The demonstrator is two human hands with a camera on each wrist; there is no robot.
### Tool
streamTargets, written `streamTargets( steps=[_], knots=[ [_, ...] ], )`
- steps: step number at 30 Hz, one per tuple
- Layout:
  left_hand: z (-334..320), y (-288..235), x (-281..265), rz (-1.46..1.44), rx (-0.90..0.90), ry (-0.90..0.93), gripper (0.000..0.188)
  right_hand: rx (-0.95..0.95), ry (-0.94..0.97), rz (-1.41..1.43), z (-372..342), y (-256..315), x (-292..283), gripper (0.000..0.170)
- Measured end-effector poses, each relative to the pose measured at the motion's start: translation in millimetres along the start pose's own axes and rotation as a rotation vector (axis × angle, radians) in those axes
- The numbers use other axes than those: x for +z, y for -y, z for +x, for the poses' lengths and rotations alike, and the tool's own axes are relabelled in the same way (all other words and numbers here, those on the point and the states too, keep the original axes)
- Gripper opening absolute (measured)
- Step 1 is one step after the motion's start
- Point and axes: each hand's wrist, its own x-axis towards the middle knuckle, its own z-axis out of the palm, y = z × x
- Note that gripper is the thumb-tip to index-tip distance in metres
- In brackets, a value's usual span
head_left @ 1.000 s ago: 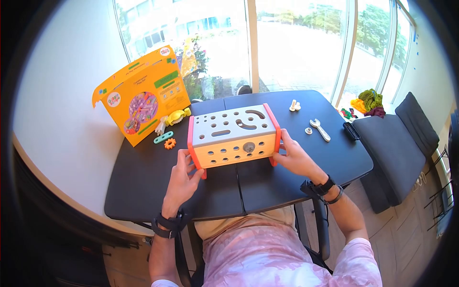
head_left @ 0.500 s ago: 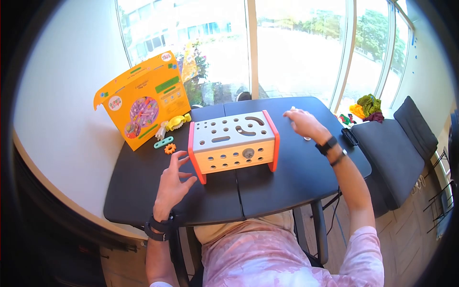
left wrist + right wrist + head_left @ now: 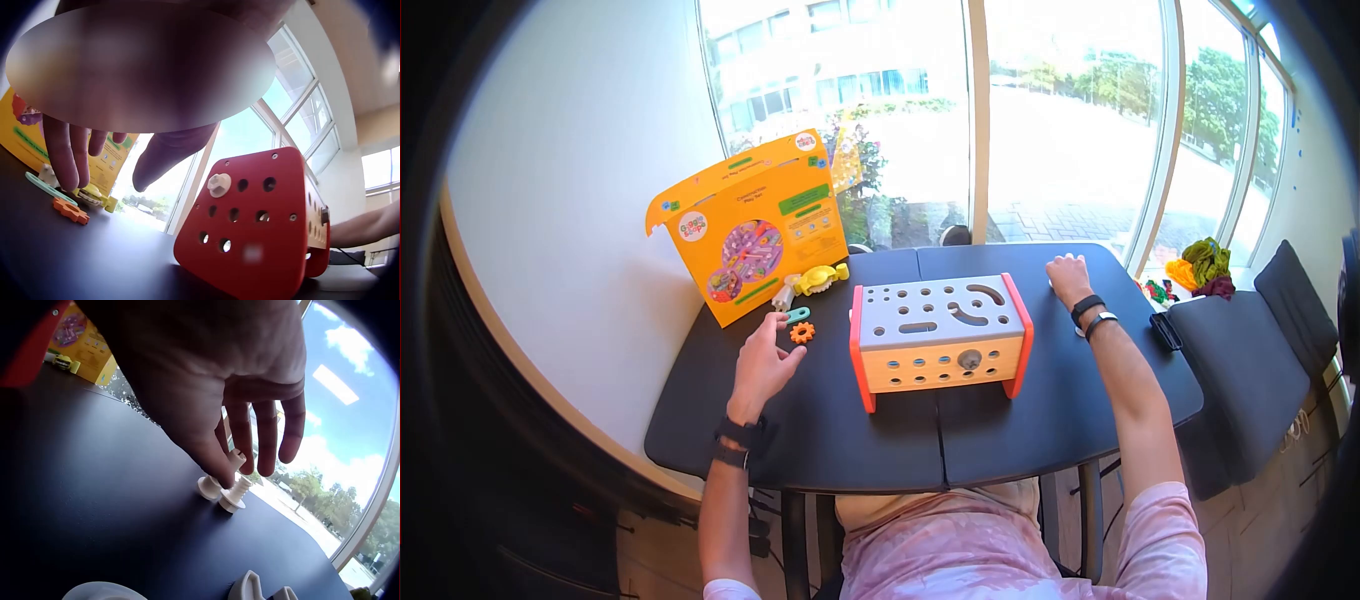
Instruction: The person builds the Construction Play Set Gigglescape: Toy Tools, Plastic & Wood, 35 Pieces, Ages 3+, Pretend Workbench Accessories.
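you've let go of the toy box [image 3: 948, 336] on the table [image 3: 840, 450], freeing your relaxed left hand [image 3: 764, 368] near the orange gear [image 3: 803, 341] and right hand [image 3: 1069, 279] at the white bolts [image 3: 232, 500], pinch unclear.

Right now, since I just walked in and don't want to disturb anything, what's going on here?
A person's right hand is at two white threaded bolts on the dark table; whether it grips one is unclear. The left hand is close to an orange toothed gear and a flat teal strip. Between the hands stands a box with gray top, light-wood front and red ends, held by neither.
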Motion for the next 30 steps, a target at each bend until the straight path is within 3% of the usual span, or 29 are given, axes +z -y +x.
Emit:
streamTargets(
  steps=[1,7,14,17,20,23,26,29,30],
  knots=[
    [6.7,-6.7,-1.5,0.023,-0.054,0.030,0.057,-0.018,-0.043,-0.007,-1.6,0.2,0.3,0.016],
    [51.3,46.0,58.0,0.413,0.041,0.062,0.039,-0.058,-0.058,0.256,-24.1,13.7,-24.1,0.017],
    [44.3,35.9,69.4,0.464,0.031,0.068,0.025,-0.097,0.039,0.521,-74.2,38.6,-71.1,0.014],
    [48.2,45.8,70.0,0.263,-0.065,0.121,0.016,-0.026,0.103,0.648,-101.8,47.1,-102.5,0.016],
    [40.4,45.7,62.8,0.172,-0.066,0.031,0.021,-0.019,-0.101,0.812,-128.6,45.8,-110.0,0.018],
    [35.5,59.7,53.3,0.208,0.007,0.057,0.034,0.001,-0.249,0.876,-145.7,34.7,-122.2,0.020],
    [28.5,31.8,26.5,-0.004,-0.228,0.209,0.037,0.244,-0.091,1.040,-169.9,29.2,-183.6,0.020],
    [19.6,15.8,16.4,-0.375,-0.222,0.093,0.029,0.240,-0.282,1.198,-180.6,30.0,-192.8,0.020],
    [15.4,7.0,11.4,-0.458,-0.188,0.044,0.026,0.231,-0.267,1.270,-185.0,29.1,-198.7,0.019]
  ],
)
